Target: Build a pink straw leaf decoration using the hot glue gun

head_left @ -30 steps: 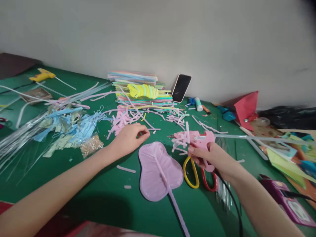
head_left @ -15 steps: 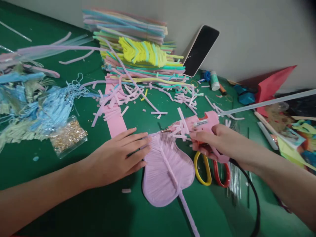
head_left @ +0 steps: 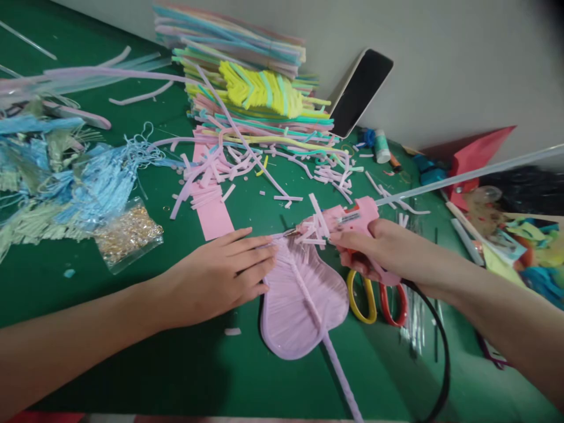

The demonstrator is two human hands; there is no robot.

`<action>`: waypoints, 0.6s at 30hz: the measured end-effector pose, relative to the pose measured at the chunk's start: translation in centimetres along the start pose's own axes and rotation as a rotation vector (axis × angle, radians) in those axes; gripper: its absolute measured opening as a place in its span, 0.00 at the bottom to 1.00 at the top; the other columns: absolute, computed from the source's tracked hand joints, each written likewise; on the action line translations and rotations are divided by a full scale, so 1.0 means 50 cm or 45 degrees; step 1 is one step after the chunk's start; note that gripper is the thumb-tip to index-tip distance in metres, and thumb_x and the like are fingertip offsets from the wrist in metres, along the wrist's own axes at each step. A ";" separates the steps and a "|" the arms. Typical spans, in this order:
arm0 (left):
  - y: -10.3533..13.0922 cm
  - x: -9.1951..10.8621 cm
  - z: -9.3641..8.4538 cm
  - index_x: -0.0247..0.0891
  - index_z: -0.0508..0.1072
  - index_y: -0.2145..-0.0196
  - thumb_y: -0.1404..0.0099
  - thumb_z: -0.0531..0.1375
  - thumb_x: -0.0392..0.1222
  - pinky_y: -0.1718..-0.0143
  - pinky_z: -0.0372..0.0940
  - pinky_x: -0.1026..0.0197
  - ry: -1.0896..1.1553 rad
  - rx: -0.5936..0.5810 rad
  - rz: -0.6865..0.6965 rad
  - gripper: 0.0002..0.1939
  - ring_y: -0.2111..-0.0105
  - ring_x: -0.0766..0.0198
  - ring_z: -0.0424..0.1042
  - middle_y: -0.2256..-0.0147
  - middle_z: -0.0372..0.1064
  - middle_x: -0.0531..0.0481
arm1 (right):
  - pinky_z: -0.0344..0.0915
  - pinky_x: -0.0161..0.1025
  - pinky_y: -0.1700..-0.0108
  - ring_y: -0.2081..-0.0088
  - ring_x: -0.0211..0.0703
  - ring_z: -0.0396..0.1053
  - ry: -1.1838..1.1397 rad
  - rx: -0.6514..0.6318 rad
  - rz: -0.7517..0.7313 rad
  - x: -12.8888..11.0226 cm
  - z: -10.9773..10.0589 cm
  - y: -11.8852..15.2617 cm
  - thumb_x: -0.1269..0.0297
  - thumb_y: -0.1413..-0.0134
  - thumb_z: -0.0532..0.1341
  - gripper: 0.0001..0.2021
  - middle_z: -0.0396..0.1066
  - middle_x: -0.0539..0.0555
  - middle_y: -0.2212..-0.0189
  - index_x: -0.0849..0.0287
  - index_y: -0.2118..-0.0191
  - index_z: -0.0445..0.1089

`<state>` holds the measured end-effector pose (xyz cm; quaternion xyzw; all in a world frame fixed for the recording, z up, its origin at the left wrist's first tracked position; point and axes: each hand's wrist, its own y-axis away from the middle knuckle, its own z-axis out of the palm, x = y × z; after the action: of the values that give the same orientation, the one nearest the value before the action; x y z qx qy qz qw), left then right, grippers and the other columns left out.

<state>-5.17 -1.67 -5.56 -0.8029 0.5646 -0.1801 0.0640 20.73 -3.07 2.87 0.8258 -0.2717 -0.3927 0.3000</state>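
Observation:
A purple fan-shaped piece (head_left: 302, 299) with a wrapped stem lies flat on the green table, its stem pointing towards the front edge. My left hand (head_left: 220, 276) rests palm down with its fingers spread, the fingertips on the upper left rim of the fan. In my right hand (head_left: 374, 249) is a pink glue gun (head_left: 359, 214), fingers wrapped round its handle. The metal nozzle is at the fan's top edge, close to my left fingertips. Short pale pieces (head_left: 317, 223) cover the front of the gun and partly hide the tip. A long clear glue stick (head_left: 462, 176) sticks out behind.
Scissors with yellow and red handles (head_left: 362, 296) lie beside the fan. Pipe cleaners (head_left: 264, 97) and a phone (head_left: 363, 91) are at the back. Blue tassels (head_left: 103, 176) and a bag of gold bits (head_left: 127, 232) lie left. The gun's black cable (head_left: 446, 352) curves down right.
The glue gun has moved slightly left along the fan's top edge, nearer my left hand. The view has shifted a little, and both hands keep their poses.

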 end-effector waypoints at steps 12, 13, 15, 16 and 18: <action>0.001 0.000 0.002 0.34 0.73 0.48 0.27 0.49 0.43 0.37 0.52 0.52 -0.006 -0.019 0.014 0.19 0.44 0.57 0.67 0.46 0.71 0.44 | 0.47 0.26 0.86 0.87 0.27 0.53 0.172 0.005 -0.026 -0.011 -0.003 0.009 0.45 0.47 0.61 0.25 0.57 0.47 0.90 0.60 0.83 0.62; 0.001 0.000 0.002 0.34 0.73 0.48 0.27 0.49 0.43 0.37 0.52 0.52 -0.005 -0.017 0.011 0.19 0.44 0.57 0.67 0.46 0.71 0.44 | 0.48 0.26 0.86 0.87 0.27 0.53 0.176 0.004 -0.032 -0.013 -0.003 0.011 0.45 0.47 0.60 0.25 0.57 0.47 0.90 0.60 0.83 0.62; 0.000 0.000 0.001 0.34 0.73 0.48 0.27 0.50 0.43 0.37 0.52 0.52 0.001 -0.010 0.005 0.18 0.44 0.57 0.68 0.47 0.72 0.44 | 0.48 0.27 0.86 0.87 0.28 0.53 0.177 0.017 -0.035 -0.016 -0.002 0.013 0.46 0.47 0.60 0.25 0.57 0.47 0.90 0.60 0.83 0.61; 0.000 0.000 0.001 0.34 0.73 0.48 0.27 0.49 0.42 0.37 0.52 0.52 0.003 -0.004 0.005 0.18 0.44 0.57 0.68 0.47 0.72 0.44 | 0.48 0.27 0.86 0.87 0.28 0.53 0.174 0.023 -0.028 -0.018 -0.002 0.014 0.46 0.47 0.61 0.24 0.57 0.47 0.90 0.60 0.83 0.61; -0.001 0.000 0.001 0.33 0.73 0.49 0.27 0.48 0.42 0.37 0.52 0.52 -0.008 0.002 0.011 0.18 0.44 0.57 0.68 0.47 0.72 0.44 | 0.49 0.28 0.86 0.87 0.28 0.54 0.158 0.033 -0.005 -0.020 -0.001 0.015 0.48 0.47 0.62 0.23 0.58 0.47 0.90 0.60 0.83 0.61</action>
<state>-5.14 -1.66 -5.58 -0.8010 0.5677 -0.1776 0.0672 20.06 -2.87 3.91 0.8529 -0.2559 -0.3378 0.3048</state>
